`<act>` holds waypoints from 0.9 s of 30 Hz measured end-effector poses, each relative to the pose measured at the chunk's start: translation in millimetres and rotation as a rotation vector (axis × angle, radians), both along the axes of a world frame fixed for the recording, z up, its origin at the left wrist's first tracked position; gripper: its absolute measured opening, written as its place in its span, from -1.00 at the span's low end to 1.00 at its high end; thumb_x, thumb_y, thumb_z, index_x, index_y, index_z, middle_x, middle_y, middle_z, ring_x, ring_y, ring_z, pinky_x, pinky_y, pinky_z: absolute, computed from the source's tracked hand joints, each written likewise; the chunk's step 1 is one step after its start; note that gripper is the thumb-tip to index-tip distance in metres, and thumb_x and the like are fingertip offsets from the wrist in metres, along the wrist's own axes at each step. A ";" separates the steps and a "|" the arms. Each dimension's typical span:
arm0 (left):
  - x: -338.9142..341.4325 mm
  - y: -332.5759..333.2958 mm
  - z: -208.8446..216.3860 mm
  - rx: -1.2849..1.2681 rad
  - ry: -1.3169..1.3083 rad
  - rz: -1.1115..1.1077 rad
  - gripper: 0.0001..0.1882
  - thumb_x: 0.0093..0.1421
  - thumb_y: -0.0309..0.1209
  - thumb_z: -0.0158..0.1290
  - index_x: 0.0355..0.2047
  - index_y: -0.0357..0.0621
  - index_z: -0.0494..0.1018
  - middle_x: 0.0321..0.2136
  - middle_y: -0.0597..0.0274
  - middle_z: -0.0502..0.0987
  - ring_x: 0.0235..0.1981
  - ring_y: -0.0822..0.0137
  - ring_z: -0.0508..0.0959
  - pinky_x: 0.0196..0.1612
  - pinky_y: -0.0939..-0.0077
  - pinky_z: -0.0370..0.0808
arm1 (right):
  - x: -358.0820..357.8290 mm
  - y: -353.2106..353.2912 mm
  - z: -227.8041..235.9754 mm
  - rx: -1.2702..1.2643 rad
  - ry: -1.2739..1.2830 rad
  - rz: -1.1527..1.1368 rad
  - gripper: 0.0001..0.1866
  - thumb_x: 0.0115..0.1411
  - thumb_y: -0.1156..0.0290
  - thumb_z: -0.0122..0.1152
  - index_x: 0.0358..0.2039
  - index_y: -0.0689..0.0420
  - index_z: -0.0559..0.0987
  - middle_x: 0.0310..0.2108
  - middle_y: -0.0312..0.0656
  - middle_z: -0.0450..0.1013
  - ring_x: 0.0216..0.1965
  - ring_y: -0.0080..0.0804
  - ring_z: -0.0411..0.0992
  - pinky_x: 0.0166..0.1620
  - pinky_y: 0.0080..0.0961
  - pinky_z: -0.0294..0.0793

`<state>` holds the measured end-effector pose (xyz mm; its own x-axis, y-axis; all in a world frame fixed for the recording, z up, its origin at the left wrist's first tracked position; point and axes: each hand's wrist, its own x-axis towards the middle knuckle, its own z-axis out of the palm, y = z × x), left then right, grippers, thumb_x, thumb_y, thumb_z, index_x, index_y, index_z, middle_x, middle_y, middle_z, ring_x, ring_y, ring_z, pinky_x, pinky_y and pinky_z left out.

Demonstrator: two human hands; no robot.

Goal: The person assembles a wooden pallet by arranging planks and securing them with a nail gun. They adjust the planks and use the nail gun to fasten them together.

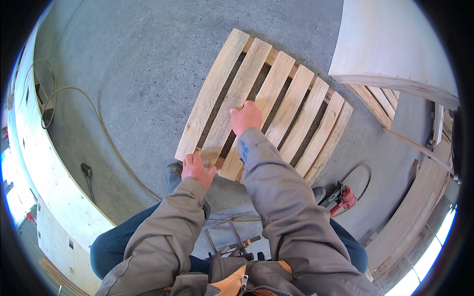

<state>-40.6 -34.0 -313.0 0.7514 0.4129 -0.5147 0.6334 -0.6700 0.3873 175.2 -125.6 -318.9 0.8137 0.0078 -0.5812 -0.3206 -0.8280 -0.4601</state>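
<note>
Rough, pale wood pallet [290, 103], 7 straight slats w/ dark gaps btwn, lay on gritty grey concrete [143, 69] in front of the person. L hand [197, 169] was bent over its near end; R hand [247, 117] had fingers curled at an inner slat. Couldn't tell if either gripped. Concrete ran on past the L & far edges; a smooth pale panel [390, 39] stood near the R corner. R fingertips & pallet underside were hidden.

On the grey floor [138, 59], a dark-headed hammer [87, 170] lies near a pale wooden panel [55, 157] at left, a tan hose [107, 136] (looped beside that panel) trails past, and a red-and-black tool [347, 198] sits lower right, a broad pale board [390, 44] upper right.
</note>
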 end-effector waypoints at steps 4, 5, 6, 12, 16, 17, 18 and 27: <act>1.0 -1.5 1.3 0.004 -0.001 0.009 -0.21 -0.09 -0.25 0.35 0.14 -0.23 0.28 -0.01 -0.08 0.35 0.08 -0.10 0.35 0.11 0.13 0.39 | -1.1 -0.6 -0.9 0.028 -0.023 0.003 -0.64 0.12 0.32 0.30 -0.20 0.33 0.49 -0.19 0.21 0.53 -0.06 0.15 0.48 0.01 -0.10 0.45; 0.9 -1.8 1.2 0.001 0.001 0.012 -0.21 -0.09 -0.25 0.35 0.14 -0.23 0.28 -0.01 -0.08 0.35 0.09 -0.11 0.35 0.12 0.13 0.39 | -0.7 -1.3 -0.7 0.029 -0.014 0.003 -0.64 0.12 0.32 0.30 -0.19 0.33 0.48 -0.19 0.21 0.53 -0.06 0.15 0.48 0.01 -0.10 0.45; 0.4 -1.7 1.3 -0.002 0.004 0.015 -0.21 -0.09 -0.25 0.35 0.14 -0.23 0.28 0.00 -0.08 0.35 0.09 -0.11 0.35 0.12 0.13 0.39 | 0.0 -0.7 2.4 0.030 -0.004 0.003 -0.64 0.12 0.32 0.29 -0.19 0.33 0.48 -0.19 0.21 0.52 -0.06 0.15 0.48 0.01 -0.10 0.45; -0.4 -2.5 1.1 -0.008 -0.011 0.038 -0.22 -0.10 -0.24 0.34 0.12 -0.21 0.30 0.00 -0.08 0.35 0.09 -0.09 0.35 0.12 0.12 0.37 | 0.7 -1.3 0.2 0.020 0.004 0.018 -0.63 0.13 0.33 0.29 -0.17 0.33 0.47 -0.16 0.21 0.52 -0.05 0.14 0.48 0.01 -0.11 0.46; -0.1 -1.5 4.8 -0.007 0.009 0.057 -0.23 -0.10 -0.23 0.34 0.12 -0.19 0.31 0.01 -0.05 0.35 0.10 -0.08 0.35 0.10 0.12 0.39 | 0.0 1.4 -1.8 0.016 0.006 0.024 -0.63 0.12 0.32 0.30 -0.18 0.33 0.47 -0.16 0.21 0.52 -0.05 0.14 0.48 0.01 -0.12 0.46; -0.3 -0.9 4.6 -0.005 0.012 0.057 -0.23 -0.10 -0.23 0.34 0.12 -0.19 0.31 0.02 -0.05 0.35 0.10 -0.07 0.35 0.10 0.12 0.39 | -1.6 1.3 -4.7 0.020 -0.019 0.016 -0.61 0.10 0.30 0.31 -0.19 0.34 0.49 -0.19 0.22 0.52 -0.07 0.14 0.49 0.00 -0.12 0.46; 0.0 -0.3 4.4 -0.002 0.014 0.055 -0.23 -0.10 -0.23 0.34 0.12 -0.18 0.31 0.02 -0.04 0.35 0.10 -0.07 0.35 0.10 0.13 0.39 | -2.5 1.3 -6.7 0.024 -0.047 0.007 -0.60 0.08 0.28 0.33 -0.20 0.35 0.51 -0.22 0.22 0.53 -0.10 0.15 0.49 -0.01 -0.12 0.47; 1.3 -2.9 -0.3 0.021 0.031 -0.003 -0.24 -0.07 -0.25 0.33 0.12 -0.24 0.31 0.00 -0.09 0.36 0.07 -0.10 0.37 0.09 0.11 0.41 | -3.9 -4.1 -21.0 -0.059 -0.057 0.074 -0.61 0.09 0.20 0.34 -0.26 0.28 0.53 -0.22 0.15 0.53 -0.11 0.10 0.50 -0.01 -0.09 0.47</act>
